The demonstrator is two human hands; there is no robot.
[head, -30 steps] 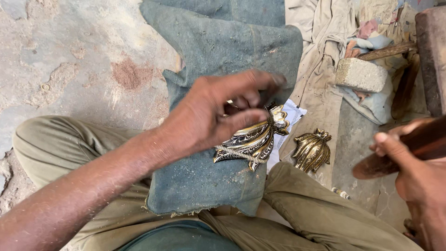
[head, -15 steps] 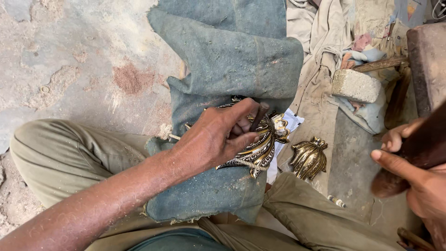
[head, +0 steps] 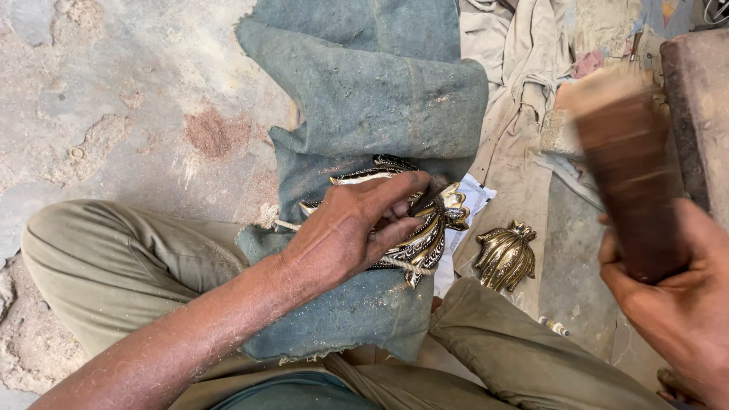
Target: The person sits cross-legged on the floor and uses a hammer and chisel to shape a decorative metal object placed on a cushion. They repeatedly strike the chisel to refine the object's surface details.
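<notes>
My left hand (head: 349, 231) rests on an ornate brass casting (head: 425, 228) lying on a folded blue-grey cloth (head: 380, 99). Its fingers pinch a thin dark punch (head: 429, 196) against the casting. My right hand (head: 676, 304) is at the right edge, gripping a dark wooden mallet (head: 626, 175) that is raised and blurred above the floor. A second brass casting (head: 506, 257), shaped like a ribbed leaf, lies on the floor between the two hands.
My knees in khaki trousers (head: 114, 266) frame the cloth. A beige rag (head: 516, 99) lies to the right of the cloth. A heavy dark block (head: 699, 106) stands at the far right. Dusty concrete floor (head: 114, 99) spreads to the left.
My right hand has swung the mallet up and inward. My left hand has settled on the casting, with the punch held against it.
</notes>
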